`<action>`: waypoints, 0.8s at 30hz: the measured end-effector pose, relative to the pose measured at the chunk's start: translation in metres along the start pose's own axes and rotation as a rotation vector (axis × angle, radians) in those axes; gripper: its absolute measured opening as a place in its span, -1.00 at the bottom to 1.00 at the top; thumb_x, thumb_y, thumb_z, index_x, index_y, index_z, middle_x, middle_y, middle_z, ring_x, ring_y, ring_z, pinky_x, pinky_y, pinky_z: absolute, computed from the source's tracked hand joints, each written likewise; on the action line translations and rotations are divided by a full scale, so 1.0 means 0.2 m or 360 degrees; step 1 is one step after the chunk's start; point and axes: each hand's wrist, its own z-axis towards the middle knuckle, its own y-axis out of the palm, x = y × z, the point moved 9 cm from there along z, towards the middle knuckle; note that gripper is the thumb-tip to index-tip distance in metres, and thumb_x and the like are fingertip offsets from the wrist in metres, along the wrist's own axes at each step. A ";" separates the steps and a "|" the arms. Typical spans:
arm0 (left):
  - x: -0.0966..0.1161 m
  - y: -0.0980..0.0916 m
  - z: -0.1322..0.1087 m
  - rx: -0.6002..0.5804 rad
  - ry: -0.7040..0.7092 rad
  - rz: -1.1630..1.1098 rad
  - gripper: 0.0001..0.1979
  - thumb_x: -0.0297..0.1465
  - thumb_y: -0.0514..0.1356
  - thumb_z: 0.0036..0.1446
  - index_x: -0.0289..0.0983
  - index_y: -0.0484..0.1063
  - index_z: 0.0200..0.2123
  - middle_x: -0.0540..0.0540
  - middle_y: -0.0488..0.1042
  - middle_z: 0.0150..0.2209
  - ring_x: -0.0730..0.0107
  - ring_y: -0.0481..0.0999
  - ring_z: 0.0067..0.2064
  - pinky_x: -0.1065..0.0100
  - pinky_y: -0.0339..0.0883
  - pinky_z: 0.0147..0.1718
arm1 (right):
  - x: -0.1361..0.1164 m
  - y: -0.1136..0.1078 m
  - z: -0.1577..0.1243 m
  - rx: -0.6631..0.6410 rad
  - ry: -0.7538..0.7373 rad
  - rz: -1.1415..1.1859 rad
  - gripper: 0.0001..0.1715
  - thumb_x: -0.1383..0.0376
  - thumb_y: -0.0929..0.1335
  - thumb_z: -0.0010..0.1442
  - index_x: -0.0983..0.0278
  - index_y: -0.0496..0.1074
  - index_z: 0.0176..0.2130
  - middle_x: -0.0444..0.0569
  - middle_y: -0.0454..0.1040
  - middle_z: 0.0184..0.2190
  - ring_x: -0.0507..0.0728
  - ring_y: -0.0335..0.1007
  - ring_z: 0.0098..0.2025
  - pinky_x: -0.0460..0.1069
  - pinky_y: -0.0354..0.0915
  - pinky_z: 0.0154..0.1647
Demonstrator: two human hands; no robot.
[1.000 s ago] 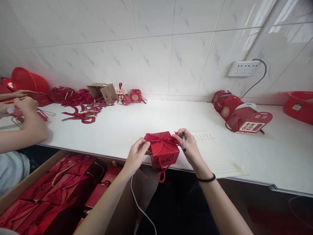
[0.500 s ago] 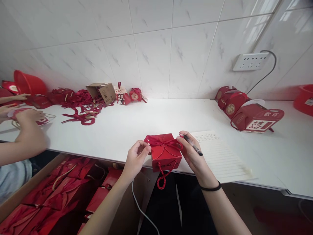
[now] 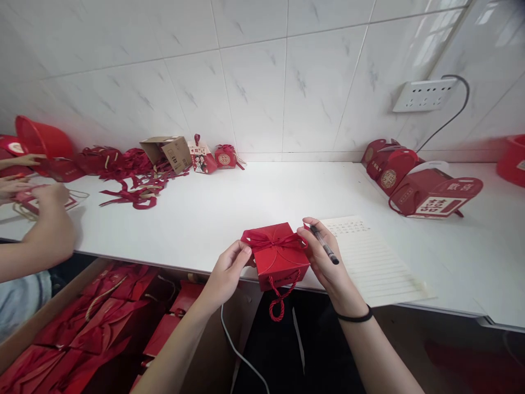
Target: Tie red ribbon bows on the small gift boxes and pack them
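A red gift box (image 3: 283, 264) sits at the table's front edge with a red ribbon bow (image 3: 274, 241) across its top. A twisted red cord handle (image 3: 279, 303) hangs over the edge. At the box's left side, my left hand (image 3: 229, 265) pinches the bow's left loop between thumb and fingers. My right hand (image 3: 324, 257) pinches the ribbon's right end and also holds a black pen (image 3: 324, 244), which points down to the right. Partly under my right hand lies a lined sheet (image 3: 369, 262) with handwriting near its top.
Several finished red boxes (image 3: 94, 317) fill a carton below the table at left. Loose ribbons (image 3: 131, 194) and an open cardboard box (image 3: 172, 155) stand near the wall. Another person's arm (image 3: 45, 235) works at far left. Red boxes (image 3: 435, 191) stand at right.
The red box has turned slightly and shifted a little to the right, its cord swinging with it. Both hands keep their pinch on the ribbon. The view has shifted slightly.
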 end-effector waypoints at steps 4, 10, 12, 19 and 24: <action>-0.02 -0.02 0.00 -0.0013 -0.0013 -0.0051 -0.68 -0.12 0.16 0.04 -0.24 0.23 -0.52 -0.01 0.28 -0.42 0.42 0.29 -0.36 0.40 0.29 -0.33 | 0.00 -0.01 0.01 0.0023 -0.0010 -0.0042 -0.61 0.21 0.47 -0.10 0.20 0.30 -0.27 -0.24 0.19 -0.53 -0.05 0.16 -0.51 -0.12 0.18 -0.49; -0.04 -0.02 0.00 -0.0075 -0.0041 -0.0291 -0.70 -0.18 0.19 0.03 -0.26 0.24 -0.55 -0.09 0.39 -0.20 0.28 0.39 -0.17 0.26 0.34 -0.17 | 0.04 -0.04 0.02 0.0050 0.0042 -0.0003 -0.59 0.20 0.46 -0.10 0.20 0.29 -0.25 -0.23 0.21 -0.52 -0.03 0.22 -0.48 -0.12 0.23 -0.47; -0.03 -0.03 0.00 -0.0069 -0.0038 -0.0360 -0.71 -0.21 0.21 0.01 -0.27 0.26 -0.57 -0.10 0.41 -0.20 0.26 0.41 -0.16 0.21 0.35 -0.14 | 0.05 -0.04 0.03 0.0052 0.0061 0.0039 -0.57 0.20 0.47 -0.11 0.20 0.28 -0.24 -0.23 0.23 -0.52 -0.02 0.25 -0.46 -0.12 0.24 -0.46; -0.06 -0.09 -0.02 -0.0058 -0.0112 -0.0449 -0.73 -0.25 0.26 -0.02 -0.28 0.31 -0.59 -0.12 0.47 -0.16 0.21 0.46 -0.11 0.16 0.31 -0.03 | 0.08 -0.07 0.03 0.0069 0.0065 0.0157 -0.56 0.18 0.46 -0.08 0.19 0.25 -0.22 -0.20 0.29 -0.48 0.01 0.29 -0.42 -0.07 0.32 -0.40; -0.11 -0.13 -0.04 -0.0092 -0.0167 -0.0572 -0.75 -0.30 0.25 -0.01 -0.28 0.30 -0.59 -0.11 0.48 -0.12 0.22 0.45 -0.04 0.21 0.32 -0.01 | 0.08 -0.10 0.03 0.0141 0.0039 0.0256 -0.60 0.21 0.47 -0.07 0.19 0.28 -0.24 -0.21 0.25 -0.47 0.00 0.26 -0.40 -0.03 0.38 -0.35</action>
